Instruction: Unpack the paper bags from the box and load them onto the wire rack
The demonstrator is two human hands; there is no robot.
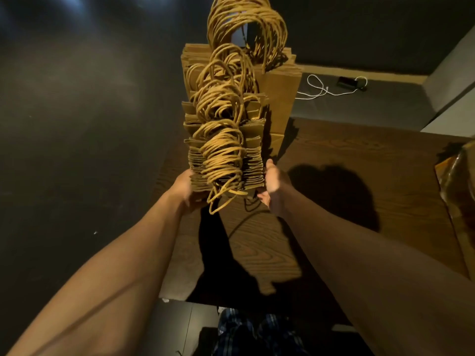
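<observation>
Two bare hands clamped a thick stack of flat brown paper bags with twisted paper-cord handles (226, 160) between them: the left hand (186, 188) pressed against the stack's left side and the right hand (273, 187) against its right, fingers wrapping under the near end. The stack stood out over a dark wood-grain tabletop (347, 181), its tangled handles facing the camera, with more bags of the same kind standing just behind it at the far end. Neither the box nor the wire rack could be picked out for certain. At the far right a white cable (321, 89) lay on a grey ledge.

Carrying the stack well probably called for even squeeze from both sides and support under the bottom, so that the middle bags would not slip out. Loose handle loops hanging at the near end could snag, so keeping them clear of edges seemed wise.
</observation>
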